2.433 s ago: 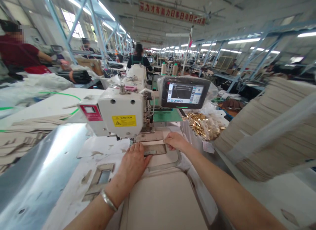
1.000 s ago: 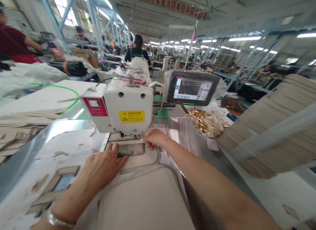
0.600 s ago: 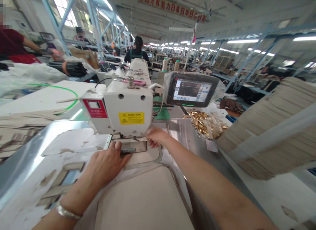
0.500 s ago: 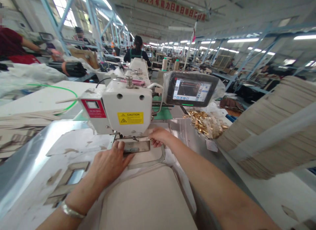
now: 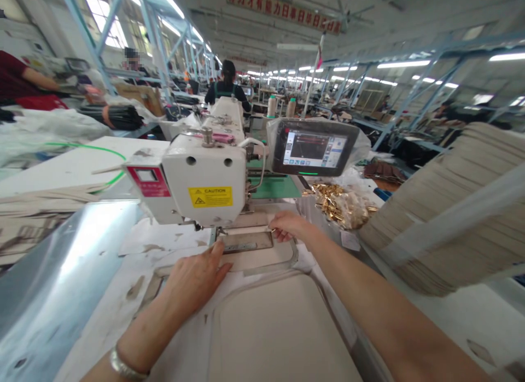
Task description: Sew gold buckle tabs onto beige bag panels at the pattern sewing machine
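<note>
The left hand (image 5: pixel 194 275) reaches in with a loose grip, thumb apart, fingertips at the left end of a metal strip (image 5: pixel 241 247) on a beige panel (image 5: pixel 258 260), near side of the sewing machine head (image 5: pixel 205 171); right of the strip, the right hand (image 5: pixel 289 227) keeps a narrow, pinched grip, its contents too small to tell

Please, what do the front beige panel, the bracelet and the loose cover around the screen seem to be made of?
Panel: matte, perhaps leather or a synthetic; smooth, with no weave that I can see.
Bracelet: probably metal, shiny and silver-coloured; bright highlights show on it.
Cover: likely thin plastic film; it is translucent and creased beside the screen.
</note>
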`<state>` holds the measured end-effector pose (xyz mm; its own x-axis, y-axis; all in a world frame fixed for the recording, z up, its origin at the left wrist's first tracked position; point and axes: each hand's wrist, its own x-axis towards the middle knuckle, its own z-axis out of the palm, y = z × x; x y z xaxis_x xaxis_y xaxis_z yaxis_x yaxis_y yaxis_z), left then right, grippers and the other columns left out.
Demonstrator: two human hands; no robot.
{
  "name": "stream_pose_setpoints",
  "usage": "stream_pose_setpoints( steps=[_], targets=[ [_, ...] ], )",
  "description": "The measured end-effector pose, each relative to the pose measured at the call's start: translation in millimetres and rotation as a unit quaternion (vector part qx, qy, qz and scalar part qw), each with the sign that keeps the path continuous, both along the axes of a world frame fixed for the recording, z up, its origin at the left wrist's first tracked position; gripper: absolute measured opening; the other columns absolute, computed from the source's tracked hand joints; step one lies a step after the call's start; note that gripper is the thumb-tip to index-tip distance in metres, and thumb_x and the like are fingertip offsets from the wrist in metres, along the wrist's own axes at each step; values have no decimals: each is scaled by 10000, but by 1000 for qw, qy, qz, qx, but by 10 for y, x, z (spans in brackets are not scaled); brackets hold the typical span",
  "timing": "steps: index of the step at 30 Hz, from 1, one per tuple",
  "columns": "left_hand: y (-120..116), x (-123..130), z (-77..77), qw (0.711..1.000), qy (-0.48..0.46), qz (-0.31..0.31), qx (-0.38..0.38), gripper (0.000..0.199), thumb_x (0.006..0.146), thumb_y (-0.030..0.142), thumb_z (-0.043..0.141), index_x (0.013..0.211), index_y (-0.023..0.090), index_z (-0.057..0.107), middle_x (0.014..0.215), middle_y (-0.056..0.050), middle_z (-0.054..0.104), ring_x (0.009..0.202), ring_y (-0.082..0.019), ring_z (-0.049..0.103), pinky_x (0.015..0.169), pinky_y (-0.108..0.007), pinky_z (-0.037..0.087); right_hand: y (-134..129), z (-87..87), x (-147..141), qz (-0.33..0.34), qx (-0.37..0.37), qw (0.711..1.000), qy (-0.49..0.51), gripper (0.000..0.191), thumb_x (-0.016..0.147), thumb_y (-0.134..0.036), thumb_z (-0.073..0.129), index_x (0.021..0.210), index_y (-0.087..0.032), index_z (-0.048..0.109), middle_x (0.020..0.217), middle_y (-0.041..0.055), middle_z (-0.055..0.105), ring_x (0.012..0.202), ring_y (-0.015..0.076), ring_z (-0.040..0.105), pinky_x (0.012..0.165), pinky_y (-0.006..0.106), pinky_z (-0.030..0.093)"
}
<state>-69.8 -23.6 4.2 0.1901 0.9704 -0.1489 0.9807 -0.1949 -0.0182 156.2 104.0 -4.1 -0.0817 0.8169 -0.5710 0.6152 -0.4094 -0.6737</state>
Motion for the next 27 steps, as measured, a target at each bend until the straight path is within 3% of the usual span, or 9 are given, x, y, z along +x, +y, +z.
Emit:
stream_pose_setpoints(
  steps=[6, 10, 13, 16, 21, 27],
  targets=[
    [-10, 134, 19, 999, -10, -30, 8, 371, 959, 356, 347, 1248, 187, 508, 1173, -133, 682, 924, -315, 703, 742, -458, 557, 27, -12, 176, -16, 1, 1000, -2, 122, 816, -153, 631, 758, -160, 523, 459, -30, 576, 362, 103, 551, 400, 167, 409],
    [-64, 204, 59, 997, -50, -61, 14, 348, 968, 327, 288, 1059, 183, 592, 1168, -117, 633, 883, -261, 691, 699, -397, 552, -6, 9, 165, -16, 9, 1000, 1, 123, 822, -148, 621, 746, -161, 524, 462, -34, 576, 351, 97, 534, 396, 175, 415],
    [-146, 281, 79, 987, -134, -92, -14, 342, 967, 378, 317, 1024, 193, 599, 1122, -92, 615, 929, -239, 665, 777, -392, 547, -29, 19, 150, -18, 25, 1000, -2, 130, 828, -141, 611, 731, -161, 527, 474, -34, 581, 366, 93, 542, 397, 172, 415],
    [-251, 387, 69, 971, -186, -137, -63, 306, 919, 410, 464, 1095, 198, 598, 1127, -90, 609, 1020, -240, 628, 897, -401, 519, -57, 14, 161, -16, 42, 999, -6, 133, 829, -151, 621, 722, -151, 543, 484, -35, 581, 384, 84, 553, 405, 161, 421],
    [-350, 548, 84, 968, -159, -176, -80, 214, 889, 276, 530, 1047, 188, 644, 1108, -88, 623, 1092, -266, 573, 965, -441, 477, -168, -55, 222, -3, 69, 998, 8, 141, 804, -130, 640, 712, -150, 534, 499, -47, 583, 381, 73, 549, 404, 149, 417],
    [-399, 674, 195, 973, -111, -193, -65, 200, 878, 144, 472, 973, 181, 643, 1082, -85, 655, 1051, -259, 587, 939, -432, 477, -304, -130, 247, -46, 162, 985, 29, 121, 833, -182, 634, 754, -163, 543, 529, -53, 595, 407, 52, 533, 439, 128, 415]
  ],
)
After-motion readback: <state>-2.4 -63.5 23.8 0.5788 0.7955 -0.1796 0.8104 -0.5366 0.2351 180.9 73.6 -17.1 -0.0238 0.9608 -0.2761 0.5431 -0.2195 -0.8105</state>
